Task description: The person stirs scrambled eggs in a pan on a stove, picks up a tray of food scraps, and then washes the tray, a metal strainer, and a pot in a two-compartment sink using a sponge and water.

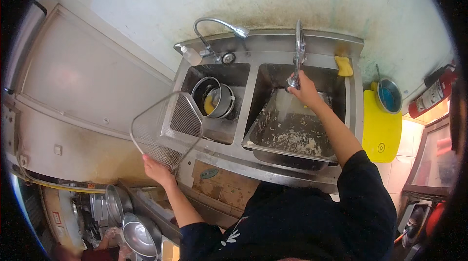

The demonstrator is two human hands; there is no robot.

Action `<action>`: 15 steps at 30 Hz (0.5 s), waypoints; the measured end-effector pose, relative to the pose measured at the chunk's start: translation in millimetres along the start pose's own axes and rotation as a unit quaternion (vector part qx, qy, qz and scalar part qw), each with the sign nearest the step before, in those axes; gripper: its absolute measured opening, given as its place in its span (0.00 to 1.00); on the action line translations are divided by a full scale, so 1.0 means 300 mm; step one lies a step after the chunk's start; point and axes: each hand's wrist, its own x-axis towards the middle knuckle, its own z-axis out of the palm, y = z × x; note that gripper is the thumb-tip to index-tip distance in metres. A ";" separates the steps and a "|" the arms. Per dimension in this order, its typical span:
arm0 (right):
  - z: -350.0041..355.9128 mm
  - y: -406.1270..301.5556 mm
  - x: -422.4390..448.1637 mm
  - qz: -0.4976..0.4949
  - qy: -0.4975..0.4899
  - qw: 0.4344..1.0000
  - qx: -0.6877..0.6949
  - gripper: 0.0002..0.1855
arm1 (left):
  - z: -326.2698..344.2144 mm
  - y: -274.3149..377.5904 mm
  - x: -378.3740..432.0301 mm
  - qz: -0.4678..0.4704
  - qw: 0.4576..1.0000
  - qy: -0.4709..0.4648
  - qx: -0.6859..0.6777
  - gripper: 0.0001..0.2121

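My left hand (157, 168) grips a square wire-mesh basket (155, 129) by its rim. The basket is tilted in the air beside the left sink basin (239, 81). With my right hand (305, 89) I hold the spray head (293, 81) of a flexible metal faucet (299, 47). It points down over a deep metal pan (263, 134) in the right basin. Pale food scraps (296, 142) lie scattered on the pan's bottom. In the left basin sits a metal pot (217, 102) with something yellow inside; the mesh basket hides part of this basin.
A second flexible faucet (215, 21) and a pump bottle (191, 55) stand behind the left basin. A yellow cloth (343, 66) lies at the right rim. Right of the sink are a yellow board (380, 133), a small metal bowl (389, 96) and a fire extinguisher (435, 94). Another person's gloved hands (113, 231) appear lower left.
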 end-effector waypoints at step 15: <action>0.205 -0.345 0.120 0.037 0.033 0.868 0.494 0.22 | 0.415 -0.156 -0.126 -0.178 0.928 -0.310 -0.106 0.08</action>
